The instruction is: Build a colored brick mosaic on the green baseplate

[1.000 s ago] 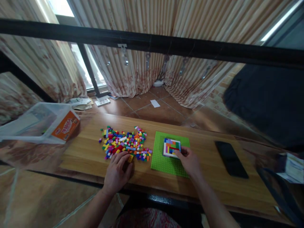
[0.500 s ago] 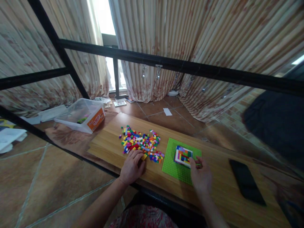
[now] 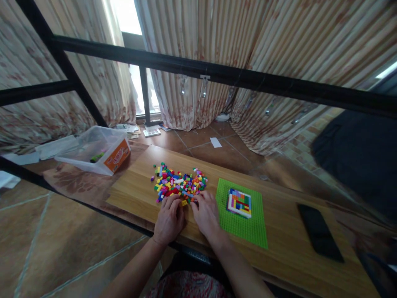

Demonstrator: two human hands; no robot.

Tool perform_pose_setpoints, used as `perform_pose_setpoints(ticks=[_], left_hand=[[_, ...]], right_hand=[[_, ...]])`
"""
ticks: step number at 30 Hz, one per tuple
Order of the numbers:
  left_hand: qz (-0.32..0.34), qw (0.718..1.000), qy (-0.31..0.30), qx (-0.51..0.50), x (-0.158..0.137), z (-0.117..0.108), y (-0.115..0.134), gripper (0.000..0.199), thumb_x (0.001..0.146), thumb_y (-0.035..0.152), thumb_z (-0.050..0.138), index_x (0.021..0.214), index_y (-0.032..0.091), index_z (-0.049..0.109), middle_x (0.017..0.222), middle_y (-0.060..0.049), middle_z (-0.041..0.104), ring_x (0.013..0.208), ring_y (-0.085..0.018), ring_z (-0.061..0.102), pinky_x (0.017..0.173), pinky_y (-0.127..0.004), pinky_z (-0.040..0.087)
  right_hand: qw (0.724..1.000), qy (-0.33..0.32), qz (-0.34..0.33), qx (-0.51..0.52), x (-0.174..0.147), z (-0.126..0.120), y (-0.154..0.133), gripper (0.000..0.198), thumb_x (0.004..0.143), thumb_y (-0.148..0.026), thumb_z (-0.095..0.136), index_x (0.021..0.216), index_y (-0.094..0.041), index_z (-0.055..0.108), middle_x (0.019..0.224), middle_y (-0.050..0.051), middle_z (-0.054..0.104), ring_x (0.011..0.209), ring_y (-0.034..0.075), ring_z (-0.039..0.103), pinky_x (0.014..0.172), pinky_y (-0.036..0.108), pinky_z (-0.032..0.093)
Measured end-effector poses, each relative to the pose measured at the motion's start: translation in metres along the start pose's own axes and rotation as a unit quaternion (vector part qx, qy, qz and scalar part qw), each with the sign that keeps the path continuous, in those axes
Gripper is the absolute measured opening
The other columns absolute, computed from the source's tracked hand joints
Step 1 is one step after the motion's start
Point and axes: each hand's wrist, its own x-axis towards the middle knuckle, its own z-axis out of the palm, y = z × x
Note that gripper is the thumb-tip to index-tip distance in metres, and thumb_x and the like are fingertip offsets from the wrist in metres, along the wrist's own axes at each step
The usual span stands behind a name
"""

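My left hand (image 3: 170, 218) rests at the near edge of a pile of small toy bricks (image 3: 176, 184), its fingers curled and pressed together. A yellow brick (image 3: 184, 203) lies just off its fingertips, between my two hands. My right hand (image 3: 206, 213) reaches to the pile's near right edge, with thumb and fingers bent together around its bricks. Whatever either hand pinches is too small or hidden to name. To the right, a square brick build (image 3: 240, 203) with a white rim and many-coloured inside sits on a green baseplate (image 3: 256, 231), with no hand on it.
The wooden table (image 3: 282, 240) holds a black phone (image 3: 320, 231) at its right. Beyond the left end stands a clear plastic box (image 3: 77, 159) with an orange label. A black metal rail (image 3: 173, 62) crosses in front of the curtains. Papers lie on the tiled floor.
My right hand has left the brick build and moved left to the pile. My left hand stays by the pile's near edge. The view has shifted slightly.
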Motion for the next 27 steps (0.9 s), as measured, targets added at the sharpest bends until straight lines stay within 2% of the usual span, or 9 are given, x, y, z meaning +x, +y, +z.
perform_pose_setpoints(ticks=[8,13,17,19,21,23,25,27], left_hand=[[0.019,1.000,0.004,0.011,0.003,0.000,-0.002,0.019,0.087,0.015,0.051,0.104,0.019,0.057,0.113,-0.011,0.062,0.106,-0.026,0.057,0.095,-0.045,0.048],[0.022,1.000,-0.003,0.021,0.003,0.000,-0.004,0.020,0.088,0.017,0.050,0.106,0.020,0.057,0.114,-0.011,0.063,0.107,-0.026,0.057,0.094,-0.045,0.048],[0.031,0.999,0.005,0.023,0.004,0.000,-0.005,0.020,0.088,0.019,0.051,0.106,0.021,0.059,0.111,-0.011,0.065,0.103,-0.026,0.059,0.091,-0.046,0.049],[0.035,0.999,0.006,0.029,0.005,0.000,-0.004,0.021,0.088,0.020,0.051,0.107,0.020,0.060,0.110,-0.011,0.065,0.103,-0.026,0.059,0.091,-0.046,0.049],[0.040,0.999,0.007,0.034,0.005,0.000,-0.004,0.021,0.088,0.020,0.052,0.107,0.020,0.060,0.110,-0.011,0.065,0.104,-0.026,0.059,0.092,-0.045,0.049],[0.043,0.998,0.008,0.037,0.005,0.000,-0.005,0.020,0.088,0.021,0.052,0.107,0.020,0.060,0.110,-0.011,0.065,0.104,-0.026,0.059,0.092,-0.045,0.048],[0.045,0.998,0.011,0.038,0.005,0.000,-0.006,0.019,0.088,0.021,0.052,0.106,0.020,0.060,0.110,-0.011,0.065,0.105,-0.026,0.059,0.092,-0.045,0.049],[0.046,0.998,0.011,0.039,0.005,0.000,-0.007,0.019,0.088,0.020,0.052,0.105,0.020,0.059,0.110,-0.010,0.064,0.105,-0.026,0.059,0.091,-0.044,0.049]], right_hand=[[0.999,0.000,0.032,0.002,0.008,0.001,-0.007,0.012,0.084,-0.017,0.054,0.083,-0.022,0.066,0.093,0.008,0.063,0.094,0.024,0.054,0.087,0.037,0.044],[0.991,0.045,0.067,0.106,0.002,-0.009,-0.007,0.011,0.084,-0.018,0.053,0.084,-0.021,0.064,0.089,0.005,0.066,0.089,0.021,0.059,0.083,0.034,0.046],[0.949,0.064,0.144,0.274,-0.009,-0.018,0.003,0.010,0.082,-0.027,0.055,0.083,-0.022,0.064,0.079,0.001,0.069,0.070,0.016,0.063,0.069,0.028,0.050],[0.923,0.081,0.166,0.337,-0.016,-0.022,0.009,0.010,0.080,-0.029,0.057,0.081,-0.022,0.064,0.077,0.000,0.069,0.069,0.016,0.064,0.067,0.028,0.051],[0.909,0.096,0.176,0.366,-0.025,-0.027,0.012,0.011,0.079,-0.029,0.058,0.083,-0.022,0.066,0.079,0.001,0.070,0.073,0.017,0.065,0.069,0.028,0.053],[0.910,0.096,0.170,0.366,-0.037,-0.033,0.015,0.019,0.081,-0.029,0.057,0.094,-0.023,0.069,0.088,0.004,0.072,0.080,0.018,0.066,0.073,0.029,0.053],[0.923,0.086,0.152,0.344,-0.052,-0.040,0.019,0.026,0.084,-0.029,0.053,0.103,-0.024,0.071,0.094,0.005,0.071,0.086,0.019,0.067,0.077,0.031,0.053],[0.934,0.074,0.145,0.318,-0.067,-0.046,0.027,0.026,0.087,-0.030,0.051,0.102,-0.025,0.072,0.093,0.005,0.071,0.085,0.020,0.067,0.077,0.032,0.053]])
